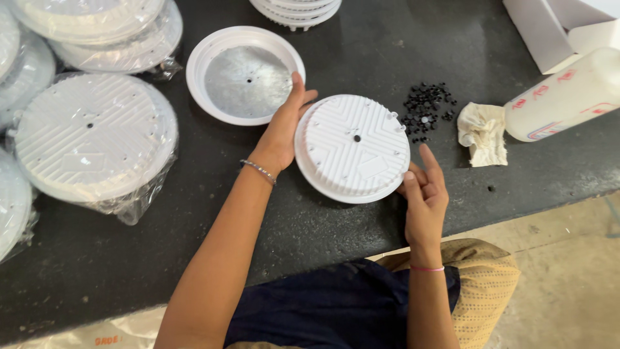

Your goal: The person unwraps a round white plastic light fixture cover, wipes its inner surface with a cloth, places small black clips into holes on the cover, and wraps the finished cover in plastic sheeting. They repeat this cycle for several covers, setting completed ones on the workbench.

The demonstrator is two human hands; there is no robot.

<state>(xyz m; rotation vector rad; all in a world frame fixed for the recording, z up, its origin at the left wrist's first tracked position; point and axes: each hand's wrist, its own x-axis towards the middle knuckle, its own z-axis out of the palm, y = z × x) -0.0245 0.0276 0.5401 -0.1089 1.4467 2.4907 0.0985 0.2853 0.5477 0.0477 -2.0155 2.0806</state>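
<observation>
Dark speckled worktop (361,232) is pretty crowded. The person's left hand (282,132) and right hand (423,194) clamp a white ribbed disc (352,147) by opposite rims, fingers loosely curled, probably to keep it steady. It sits near the table's front edge, between an open white dish (244,74) and a pile of little black screws (426,111). Bagged discs (90,139) fill the left, a rag (483,132) and bottle (568,97) the right.

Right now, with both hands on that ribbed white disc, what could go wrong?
1. The ribbed disc is held only at its edges by the left hand and right hand; it could slip onto the bench.
2. The loose black bits lie right beside it; a nudge may scatter them.
3. The bottle lies on its side nearby and might roll.
</observation>
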